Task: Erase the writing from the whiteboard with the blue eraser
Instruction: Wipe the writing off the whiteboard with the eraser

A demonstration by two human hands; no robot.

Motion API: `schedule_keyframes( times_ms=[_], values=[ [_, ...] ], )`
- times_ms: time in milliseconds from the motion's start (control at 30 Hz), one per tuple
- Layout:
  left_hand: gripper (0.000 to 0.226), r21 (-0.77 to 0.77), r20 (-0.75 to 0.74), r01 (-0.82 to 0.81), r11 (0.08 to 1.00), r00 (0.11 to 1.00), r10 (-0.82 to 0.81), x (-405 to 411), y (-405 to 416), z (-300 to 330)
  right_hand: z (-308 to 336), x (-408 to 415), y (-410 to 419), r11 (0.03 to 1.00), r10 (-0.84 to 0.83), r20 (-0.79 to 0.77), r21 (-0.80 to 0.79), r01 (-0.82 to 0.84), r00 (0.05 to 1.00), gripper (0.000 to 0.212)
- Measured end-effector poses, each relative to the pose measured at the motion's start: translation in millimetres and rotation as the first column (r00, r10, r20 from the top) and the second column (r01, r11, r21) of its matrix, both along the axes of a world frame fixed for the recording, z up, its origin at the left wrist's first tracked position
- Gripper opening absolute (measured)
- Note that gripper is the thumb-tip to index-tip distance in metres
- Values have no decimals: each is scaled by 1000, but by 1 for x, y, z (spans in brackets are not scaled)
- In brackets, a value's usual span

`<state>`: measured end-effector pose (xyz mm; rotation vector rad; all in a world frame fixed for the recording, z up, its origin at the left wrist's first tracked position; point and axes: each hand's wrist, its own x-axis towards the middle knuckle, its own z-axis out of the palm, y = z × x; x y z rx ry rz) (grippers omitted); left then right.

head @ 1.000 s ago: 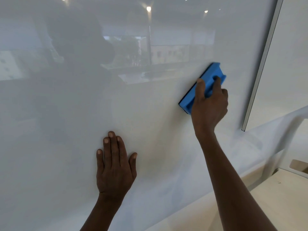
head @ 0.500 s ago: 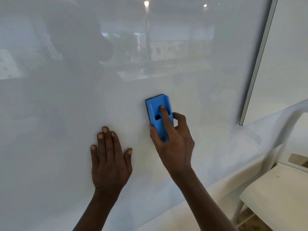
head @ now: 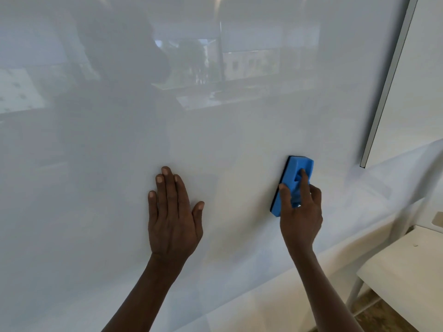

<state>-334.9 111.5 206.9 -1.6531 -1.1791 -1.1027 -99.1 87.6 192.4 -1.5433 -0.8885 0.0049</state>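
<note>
**Blue eraser swings back right across a board that looks bare**

Blue foam with a dark felt underside, the blue eraser (head: 293,185) now sits flat against the whiteboard (head: 239,130) in its lower right part, standing nearly upright with its top tipped a little to the right. Half a second ago it was close to the left hand, just right of its thumb; a second ago it lay higher up and further right, slanted steeply. So the stroke has gone down and left, then returned to the right, and the eraser is now well apart from the left hand again.

The right hand (head: 300,212) grips the eraser from below: the thumb lies along its left edge, the forefinger reaches up into the grip slot on its back, and the other fingers curl round the right side. The left hand (head: 172,212) rests flat on the board, fingers straight and close together, thumb spread; it has kept about the same place, bracing the person.

No marker strokes can be made out anywhere on the visible surface, only glossy reflections of a room and ceiling lights. The judgement from that: this part of the board is likely clean already, and the passes are either finishing sweeps or removing faint residue too pale to see. The board's metal frame edge (head: 388,87) stands off to the right, and a pale chair seat (head: 405,271) lies below it.
</note>
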Motion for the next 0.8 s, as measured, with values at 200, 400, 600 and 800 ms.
schedule_keyframes(
  times_ms=[200,400,600,800],
  values=[
    [71,-25,-6,94,995,996,-94,-23,-7,3,-19,-5,1,1000,-20,-236,-1,20,972,51],
    [74,-28,60,81,996,995,-79,-52,-14,16,-25,-31,-2,1000,-15,-453,3,18,892,56],
    [70,5,132,28,1000,991,-29,-84,-21,33,-3,-76,-10,994,48,-412,110,-2,910,56],
    [71,18,84,-16,1000,996,14,-110,-24,37,38,-117,-14,983,62,-258,186,-14,964,55]
  ],
)
